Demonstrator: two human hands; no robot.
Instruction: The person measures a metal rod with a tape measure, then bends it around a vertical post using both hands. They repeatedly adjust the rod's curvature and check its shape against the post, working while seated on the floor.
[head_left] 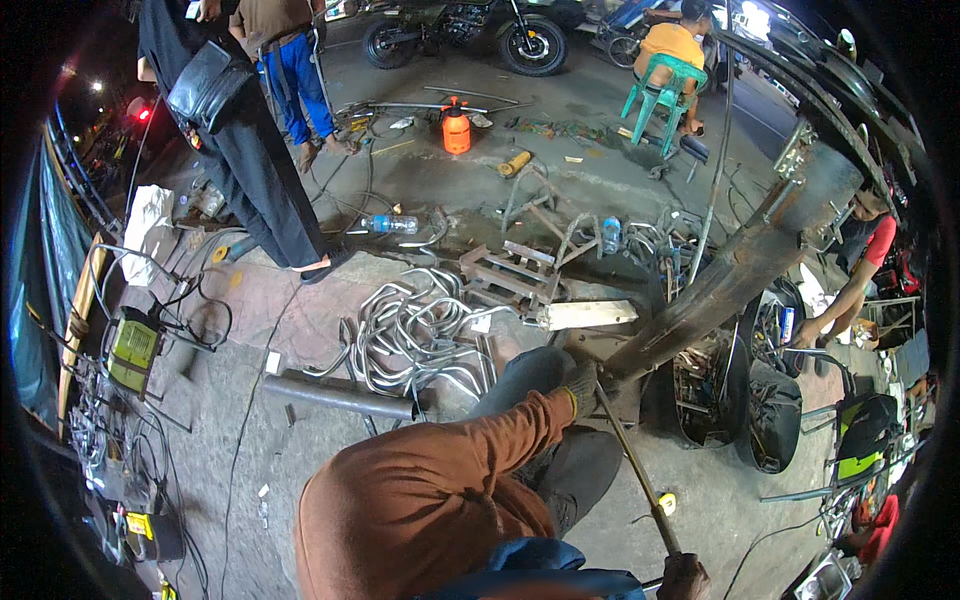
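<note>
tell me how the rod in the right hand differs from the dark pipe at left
The rod is thin, the pipe much thicker. The rod looks yellowish-brown, the pipe dark grey. The right hand grips the rod, while the pipe lies unheld. Both are long.

We see a rust-brown long-sleeved top (400, 490) filling the lower middle of the frame, its cloth plain and creased, its sleeve reaching almost to the wrist. On our left hand (582, 384), near the centre, we wear a greyish glove with a yellowish cuff edge. Our trousers (592, 470) are dark grey. Dark blue cloth (545, 553) shows at the bottom edge, partly blurred.
</note>
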